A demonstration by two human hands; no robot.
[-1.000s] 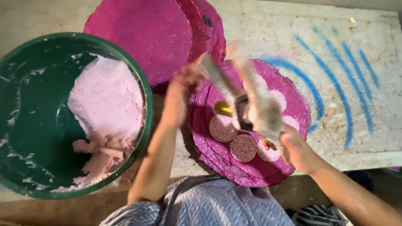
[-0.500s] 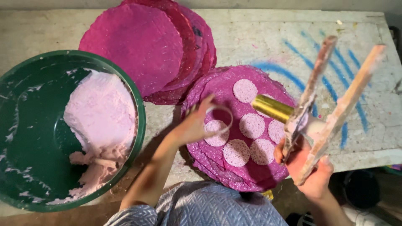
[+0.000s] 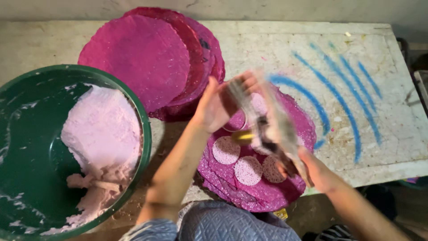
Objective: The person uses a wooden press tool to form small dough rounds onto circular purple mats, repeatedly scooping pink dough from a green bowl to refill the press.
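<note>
My right hand (image 3: 314, 172) grips a tool (image 3: 272, 120) made of two long wooden sticks with a brass cylinder (image 3: 243, 137); it is blurred with motion. It swings over the near stack of magenta round sheets (image 3: 294, 189). My left hand (image 3: 218, 107) is raised over that stack, its fingertips against the sticks' upper ends, and a thin clear ring (image 3: 232, 129) shows under its palm. Three pale round patches (image 3: 226, 150) mark the top sheet below the tool.
A second, larger stack of magenta sheets (image 3: 142, 58) lies at the back. A big green basin (image 3: 143, 134) with pale pink pulp (image 3: 102, 129) fills the left. The worn white table (image 3: 401, 147) has blue paint strokes (image 3: 347, 102) on the right.
The wooden tool has swung from the right edge back over the near stack. My left hand lifted off the sheet with the ring and met the sticks.
</note>
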